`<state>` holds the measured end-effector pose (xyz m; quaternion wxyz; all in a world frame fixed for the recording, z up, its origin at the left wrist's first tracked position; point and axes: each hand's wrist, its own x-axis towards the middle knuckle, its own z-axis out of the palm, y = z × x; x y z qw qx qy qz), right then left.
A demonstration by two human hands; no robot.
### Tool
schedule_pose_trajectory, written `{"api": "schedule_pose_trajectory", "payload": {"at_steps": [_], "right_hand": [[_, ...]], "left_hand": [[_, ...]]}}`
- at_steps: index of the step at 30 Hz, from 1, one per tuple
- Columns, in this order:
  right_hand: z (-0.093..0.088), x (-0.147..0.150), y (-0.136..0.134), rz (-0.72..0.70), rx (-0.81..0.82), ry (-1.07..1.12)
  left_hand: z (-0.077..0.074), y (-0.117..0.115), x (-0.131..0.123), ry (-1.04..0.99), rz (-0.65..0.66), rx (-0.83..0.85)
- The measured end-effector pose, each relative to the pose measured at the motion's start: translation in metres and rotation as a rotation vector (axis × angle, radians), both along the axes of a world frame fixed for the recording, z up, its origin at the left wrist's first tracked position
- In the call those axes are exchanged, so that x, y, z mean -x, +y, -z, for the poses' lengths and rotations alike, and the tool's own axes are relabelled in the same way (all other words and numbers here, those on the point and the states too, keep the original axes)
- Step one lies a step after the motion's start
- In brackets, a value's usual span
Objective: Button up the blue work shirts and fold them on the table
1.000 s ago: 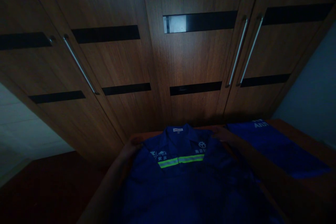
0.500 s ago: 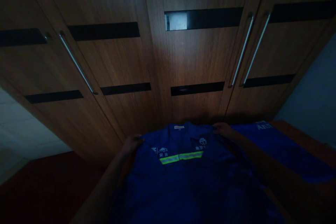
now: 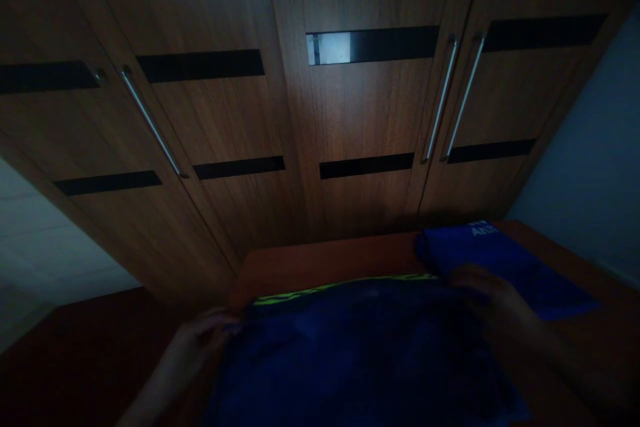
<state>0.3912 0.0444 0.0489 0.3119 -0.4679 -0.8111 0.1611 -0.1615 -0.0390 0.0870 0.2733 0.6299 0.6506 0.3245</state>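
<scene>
A dark blue work jacket (image 3: 350, 347) lies spread across the lower middle, its far edge showing a thin yellow-green reflective strip. The collar and chest lettering are out of sight. At the jacket's far left corner, my left hand (image 3: 200, 333) pinches the cloth between closed fingers. My right hand (image 3: 490, 290), somewhat blurred, grips the far right corner. Dim light hides most of the cloth's folds. Just beyond my right hand is a second blue garment (image 3: 510, 273), lying flat with white lettering at its far end.
Under the clothes is a reddish-brown wooden table (image 3: 325, 257). A wooden wardrobe (image 3: 350, 107) with black strips and long metal handles stands directly behind it. A pale wall (image 3: 590, 147) closes off the right side; a dark red floor (image 3: 100, 347) lies at left.
The jacket's collar and chest have gone out of sight, and its far edge is now the reflective strip. Both hands have come nearer to me and spread apart, baring the table behind.
</scene>
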Motion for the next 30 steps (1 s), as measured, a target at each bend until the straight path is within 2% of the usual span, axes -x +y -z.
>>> {"api": "schedule_pose_trajectory", "payload": {"at_steps": [2, 4, 7, 9, 12, 16, 19, 21, 23, 27, 30], "right_hand": [[0.026, -0.006, -0.029, -0.009, 0.031, -0.138], [0.049, -0.009, -0.050, -0.030, 0.073, -0.278], [0.064, -0.008, -0.064, -0.059, 0.112, -0.383], [0.060, -0.005, -0.066, -0.062, 0.108, -0.382], [0.042, 0.017, -0.065, 0.000, 0.066, -0.348], [0.023, 0.080, -0.077, 0.042, -0.008, -0.299], [0.021, 0.131, -0.092, -0.073, -0.063, -0.301], [0.027, 0.151, -0.099, -0.154, -0.068, -0.340], [0.037, 0.159, -0.102, -0.219, -0.044, -0.382], [0.055, 0.147, -0.101, -0.292, 0.015, -0.424], [0.057, 0.134, -0.101, -0.296, 0.049, -0.425]], "left_hand": [[0.023, -0.027, 0.000, 0.043, 0.075, 0.010], [0.046, -0.047, -0.001, 0.100, 0.092, 0.008], [0.067, -0.062, 0.000, 0.224, 0.120, -0.068], [0.067, -0.064, -0.002, 0.323, 0.156, -0.150], [0.050, -0.061, -0.025, 0.488, 0.162, -0.271], [0.026, -0.054, -0.101, 0.702, 0.175, -0.401], [0.027, -0.049, -0.157, 0.862, 0.297, -0.420], [0.041, -0.047, -0.177, 0.928, 0.339, -0.437], [0.063, -0.046, -0.181, 0.970, 0.356, -0.489], [0.107, -0.049, -0.164, 1.032, 0.331, -0.590], [0.119, -0.051, -0.152, 1.044, 0.331, -0.593]]}}
